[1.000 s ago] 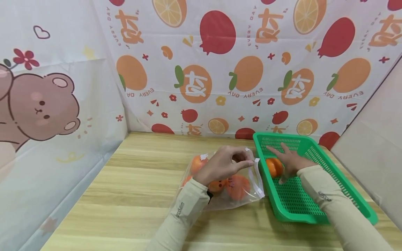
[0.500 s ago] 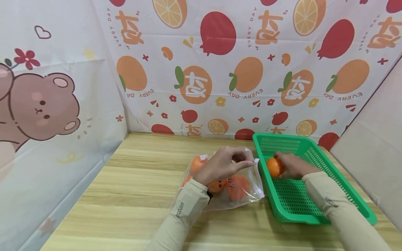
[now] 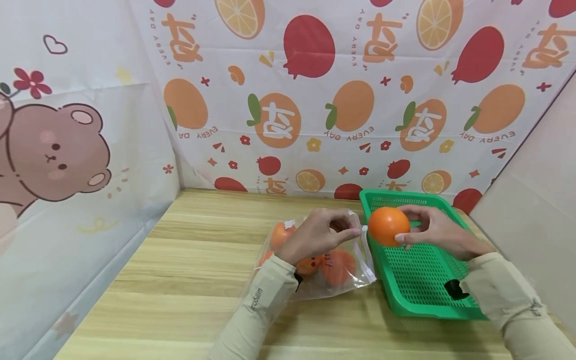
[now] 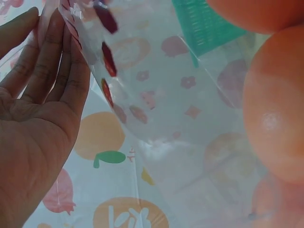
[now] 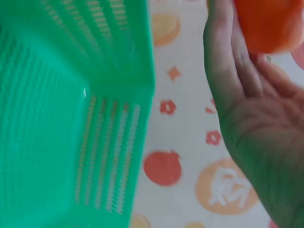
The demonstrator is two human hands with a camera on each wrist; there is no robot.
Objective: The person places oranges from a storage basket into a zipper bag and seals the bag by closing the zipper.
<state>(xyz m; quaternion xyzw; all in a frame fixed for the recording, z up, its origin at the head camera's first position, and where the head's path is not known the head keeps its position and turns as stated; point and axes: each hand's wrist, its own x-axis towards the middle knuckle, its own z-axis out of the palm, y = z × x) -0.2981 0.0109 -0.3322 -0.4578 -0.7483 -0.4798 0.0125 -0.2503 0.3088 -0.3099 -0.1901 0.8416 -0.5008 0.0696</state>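
Head camera shows the right hand (image 3: 438, 231) pinching a round orange fruit (image 3: 389, 225) above the green plastic basket's (image 3: 423, 280) near-left rim, while the left hand (image 3: 317, 235) pinches the clear plastic bag's (image 3: 315, 260) mouth apart; I think it next needs lowering carefully into that bag.

Wood-grain table (image 3: 189, 260), pale planks running left-right, closed in by printed sheets at the left and far sides. Clear bag (image 3: 315, 265) of oranges lies flat on it near centre. Green basket (image 3: 432, 295) sits on it right of the bag, just beside it, running from the far edge toward the near right.
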